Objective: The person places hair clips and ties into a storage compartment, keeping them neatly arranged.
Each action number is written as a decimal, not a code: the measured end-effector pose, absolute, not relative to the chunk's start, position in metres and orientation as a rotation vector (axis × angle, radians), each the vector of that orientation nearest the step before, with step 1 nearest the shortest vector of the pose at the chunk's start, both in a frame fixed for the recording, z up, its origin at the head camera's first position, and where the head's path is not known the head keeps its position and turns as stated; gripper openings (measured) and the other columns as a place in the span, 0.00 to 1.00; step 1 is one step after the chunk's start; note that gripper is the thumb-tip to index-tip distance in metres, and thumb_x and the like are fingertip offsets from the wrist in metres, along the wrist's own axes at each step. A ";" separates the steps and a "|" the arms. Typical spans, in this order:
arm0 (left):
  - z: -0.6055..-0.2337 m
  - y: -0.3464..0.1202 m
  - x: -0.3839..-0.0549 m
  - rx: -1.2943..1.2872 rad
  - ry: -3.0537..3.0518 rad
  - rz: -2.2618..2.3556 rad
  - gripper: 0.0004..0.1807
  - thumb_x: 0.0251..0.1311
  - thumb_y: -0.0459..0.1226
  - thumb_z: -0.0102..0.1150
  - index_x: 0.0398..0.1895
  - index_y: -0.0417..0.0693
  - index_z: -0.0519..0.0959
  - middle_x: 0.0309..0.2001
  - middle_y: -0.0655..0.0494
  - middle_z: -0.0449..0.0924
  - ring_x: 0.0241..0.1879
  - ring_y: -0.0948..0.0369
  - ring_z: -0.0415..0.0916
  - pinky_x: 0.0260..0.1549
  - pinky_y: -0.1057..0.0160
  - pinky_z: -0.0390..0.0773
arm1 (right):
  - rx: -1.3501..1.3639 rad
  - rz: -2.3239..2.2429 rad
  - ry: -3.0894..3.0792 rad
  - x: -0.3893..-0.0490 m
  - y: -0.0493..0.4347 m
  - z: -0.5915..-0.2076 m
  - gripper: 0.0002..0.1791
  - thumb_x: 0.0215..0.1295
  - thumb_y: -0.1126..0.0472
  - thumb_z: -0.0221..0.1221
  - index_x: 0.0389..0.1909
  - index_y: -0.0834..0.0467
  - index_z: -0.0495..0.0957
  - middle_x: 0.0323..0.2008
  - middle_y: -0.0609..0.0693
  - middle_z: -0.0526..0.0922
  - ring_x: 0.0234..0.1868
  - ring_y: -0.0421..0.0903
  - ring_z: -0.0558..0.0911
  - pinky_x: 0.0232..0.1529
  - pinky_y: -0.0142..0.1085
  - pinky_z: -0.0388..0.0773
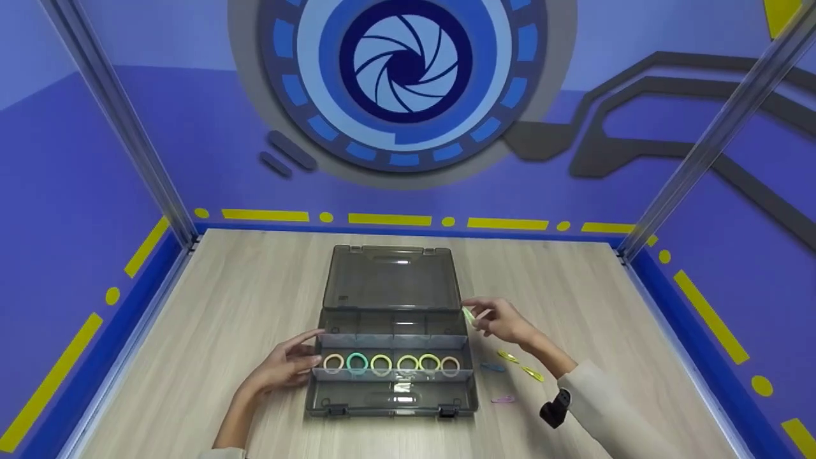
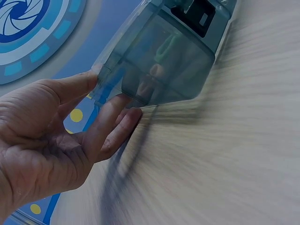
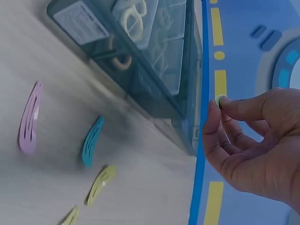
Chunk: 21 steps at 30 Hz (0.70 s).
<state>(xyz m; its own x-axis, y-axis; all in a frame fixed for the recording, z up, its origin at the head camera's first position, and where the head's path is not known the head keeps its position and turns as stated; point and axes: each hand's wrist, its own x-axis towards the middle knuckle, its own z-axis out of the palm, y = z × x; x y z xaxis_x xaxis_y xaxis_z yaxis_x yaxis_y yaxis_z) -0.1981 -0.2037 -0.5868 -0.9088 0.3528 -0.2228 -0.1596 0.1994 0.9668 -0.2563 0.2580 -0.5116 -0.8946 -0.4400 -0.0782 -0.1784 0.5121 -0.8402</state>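
A grey see-through organizer box (image 1: 360,396) stands on the table with its lid (image 1: 392,284) tipped back. Several pastel rings (image 1: 381,364), perhaps hair ties, line its middle row. My left hand (image 1: 280,366) touches the box's left side, fingers spread and only slightly bent against the wall (image 2: 183,70). Beyond the right side of the box, my right hand (image 1: 503,320) pinches a pale green hair clip (image 1: 468,315) between thumb and fingertips; only the clip's end shows in the right wrist view. Fingers hide part of it.
Right of the box lie a purple hair clip (image 3: 30,119), a blue hair clip (image 3: 93,142) and two yellow hair clips (image 3: 100,184). Yellow-marked blue walls and metal posts (image 1: 695,146) bound the wooden table (image 1: 255,280).
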 end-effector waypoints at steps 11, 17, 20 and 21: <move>-0.589 -0.202 -0.198 0.171 2.064 1.764 0.36 0.70 0.39 0.61 0.78 0.45 0.61 0.56 0.39 0.73 0.32 0.62 0.68 0.29 0.68 0.73 | -0.541 -1.384 2.390 -0.258 0.231 -0.517 0.22 0.66 0.77 0.55 0.62 0.71 0.73 0.40 0.60 0.78 0.36 0.45 0.80 0.37 0.36 0.80; -0.589 -0.202 -0.200 0.134 2.073 1.753 0.35 0.70 0.39 0.61 0.78 0.46 0.62 0.62 0.33 0.71 0.40 0.60 0.73 0.34 0.65 0.77 | -0.555 -1.431 2.364 -0.260 0.216 -0.521 0.22 0.65 0.76 0.59 0.61 0.71 0.75 0.41 0.63 0.79 0.37 0.43 0.78 0.38 0.31 0.79; -0.589 -0.204 -0.200 0.136 2.083 1.745 0.36 0.70 0.40 0.61 0.78 0.46 0.62 0.63 0.31 0.71 0.44 0.58 0.75 0.37 0.63 0.79 | -0.579 -1.448 2.355 -0.261 0.210 -0.525 0.22 0.65 0.76 0.59 0.61 0.72 0.74 0.41 0.64 0.80 0.37 0.41 0.78 0.37 0.27 0.77; -0.588 -0.204 -0.200 0.139 2.084 1.745 0.36 0.70 0.40 0.62 0.78 0.46 0.62 0.63 0.31 0.70 0.44 0.58 0.75 0.38 0.62 0.80 | -0.583 -1.462 2.344 -0.262 0.207 -0.525 0.23 0.65 0.76 0.59 0.61 0.73 0.74 0.41 0.66 0.80 0.37 0.41 0.78 0.38 0.27 0.78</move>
